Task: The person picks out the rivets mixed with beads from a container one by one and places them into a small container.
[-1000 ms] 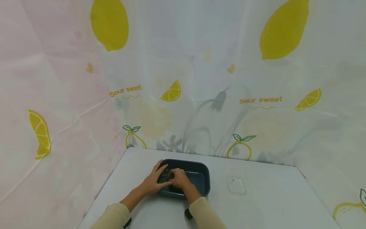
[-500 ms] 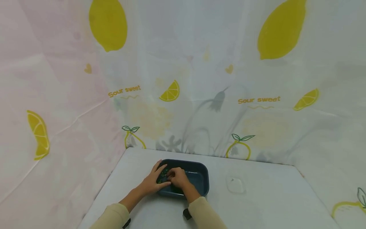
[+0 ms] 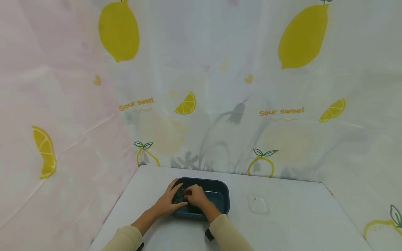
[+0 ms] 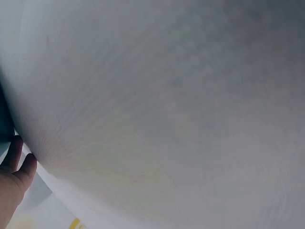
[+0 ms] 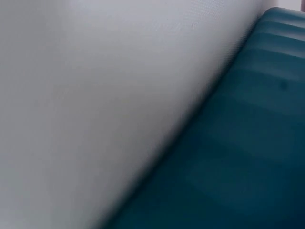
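A deep dark blue rectangular dish (image 3: 217, 200) stands on the white table. Small green leafy pieces (image 3: 179, 194) lie in its left end. My left hand (image 3: 164, 203) spreads over that end, fingers at the far corner and thumb toward the near side. Two of its fingertips (image 4: 27, 163) show beside the dish in the left wrist view. My right hand (image 3: 197, 196) reaches into the dish from the right, fingers curled down in a pinch at the greens; what lies between the fingertips is mostly hidden. The right wrist view shows only the table and the dish's ribbed outer wall (image 5: 248, 143).
Right of the dish lies a clear, rounded square plate or lid (image 3: 259, 204) with a green bit on it. The white table (image 3: 301, 216) backs onto a lemon-print cloth (image 3: 226, 132). A black wrist band (image 3: 209, 235) shows by the right sleeve.
Both hands keep nearly the same place at the dish; the right fingers shift only slightly among the greens. The view has tipped up a little, so everything sits slightly lower.
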Demonstrator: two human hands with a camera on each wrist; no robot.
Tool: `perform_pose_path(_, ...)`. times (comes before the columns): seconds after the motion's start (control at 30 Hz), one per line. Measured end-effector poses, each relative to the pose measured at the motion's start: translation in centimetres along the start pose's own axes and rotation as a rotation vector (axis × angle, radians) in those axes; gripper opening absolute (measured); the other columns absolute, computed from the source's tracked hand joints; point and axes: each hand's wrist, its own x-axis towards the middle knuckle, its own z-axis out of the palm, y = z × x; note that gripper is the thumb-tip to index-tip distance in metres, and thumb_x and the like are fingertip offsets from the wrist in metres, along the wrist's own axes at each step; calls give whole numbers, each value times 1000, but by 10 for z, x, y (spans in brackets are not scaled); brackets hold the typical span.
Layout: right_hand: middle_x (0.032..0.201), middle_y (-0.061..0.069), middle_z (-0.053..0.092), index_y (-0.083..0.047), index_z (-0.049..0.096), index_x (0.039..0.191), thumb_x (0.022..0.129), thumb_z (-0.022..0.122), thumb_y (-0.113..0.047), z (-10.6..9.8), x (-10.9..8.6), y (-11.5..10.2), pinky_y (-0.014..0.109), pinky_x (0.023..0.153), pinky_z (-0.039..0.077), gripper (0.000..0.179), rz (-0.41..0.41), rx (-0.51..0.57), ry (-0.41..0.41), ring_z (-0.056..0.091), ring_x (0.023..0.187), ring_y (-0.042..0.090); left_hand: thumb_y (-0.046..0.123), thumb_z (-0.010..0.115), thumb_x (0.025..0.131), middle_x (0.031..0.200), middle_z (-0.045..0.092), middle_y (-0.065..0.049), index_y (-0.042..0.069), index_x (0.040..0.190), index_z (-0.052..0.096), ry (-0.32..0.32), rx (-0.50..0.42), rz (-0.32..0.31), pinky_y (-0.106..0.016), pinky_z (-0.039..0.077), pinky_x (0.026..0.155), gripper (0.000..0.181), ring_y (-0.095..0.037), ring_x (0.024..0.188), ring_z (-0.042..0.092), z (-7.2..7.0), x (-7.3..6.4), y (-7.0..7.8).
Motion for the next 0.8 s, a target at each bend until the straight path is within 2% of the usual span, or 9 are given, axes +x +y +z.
perform_pose_path(0.13, 96, 8, 75, -3, 77, 100, 91, 69, -6, -9, -4, -3, 28, 71, 56, 13, -5, -61, -39, 71, 87, 19, 51, 69, 88, 164, 14, -19, 10, 153, 35, -2, -2, 2, -62, 44, 98, 84, -45, 140, 38, 1, 0, 1)
perform_pose_path(0.23, 95, 8, 75, -2, 77, 100, 92, 68, -7, -16, -8, -5, 30, 72, 57, 13, 3, -65, -52, 70, 86, 20, 52, 70, 87, 164, 14, -18, 10, 153, 36, 1, -10, -5, -64, 44, 97, 85, -45, 139, 39, 0, -1, 1)
perform_pose_path(0.4, 90, 4, 74, -4, 77, 97, 93, 68, -9, -21, -12, -1, 28, 71, 56, 11, 27, -54, -39, 68, 80, 13, 53, 69, 87, 165, 13, -17, 11, 154, 36, -26, -9, -30, -63, 42, 100, 85, -44, 140, 38, -3, -5, -1)
perform_pose_path(0.53, 92, 3, 74, -5, 77, 98, 93, 68, -11, -28, -15, 4, 27, 71, 55, 12, 4, -44, -14, 67, 81, 12, 52, 71, 86, 165, 13, -16, 13, 153, 36, -25, 1, -53, -63, 42, 99, 86, -42, 139, 39, -5, -7, -1)
perform_pose_path(0.8, 92, 3, 73, -6, 76, 96, 93, 68, -13, -55, -25, 12, 29, 71, 54, 11, 27, -40, 12, 67, 82, 14, 55, 69, 86, 165, 13, -15, 13, 154, 35, -23, -2, -39, -62, 41, 101, 86, -42, 141, 38, -3, 0, 4)
